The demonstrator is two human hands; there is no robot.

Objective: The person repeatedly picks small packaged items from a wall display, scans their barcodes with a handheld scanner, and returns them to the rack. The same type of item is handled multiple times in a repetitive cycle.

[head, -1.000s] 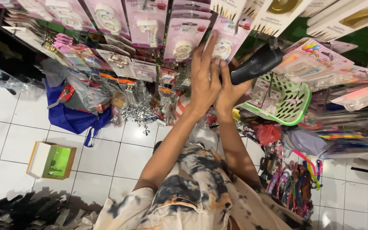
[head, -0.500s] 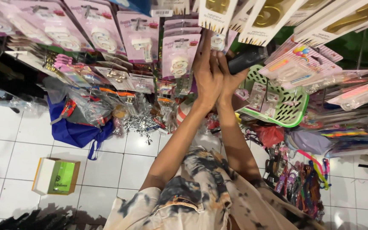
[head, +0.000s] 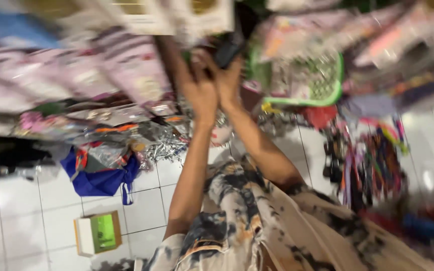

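Observation:
The view is blurred by motion. Both my arms reach up to a wall of hanging packets. My left hand (head: 197, 93) is stretched with its fingers up against the pink packets (head: 136, 75); the blur hides whether it grips one. My right hand (head: 231, 80) presses close beside it and holds a black object (head: 227, 52) that sticks up and to the right. White carded packets (head: 177, 17) hang just above both hands.
A green plastic basket (head: 327, 98) hangs to the right of my hands. A blue bag (head: 99, 180) and silver tinsel (head: 164, 145) lie lower left. A small green and white box (head: 98, 233) sits on the white tiled floor (head: 26, 216). Colourful hanging items (head: 377, 160) crowd the right.
The camera has swung and the picture has blurred. My hands stay raised together at the packets, now nearer the top middle. The black object remains in my right hand.

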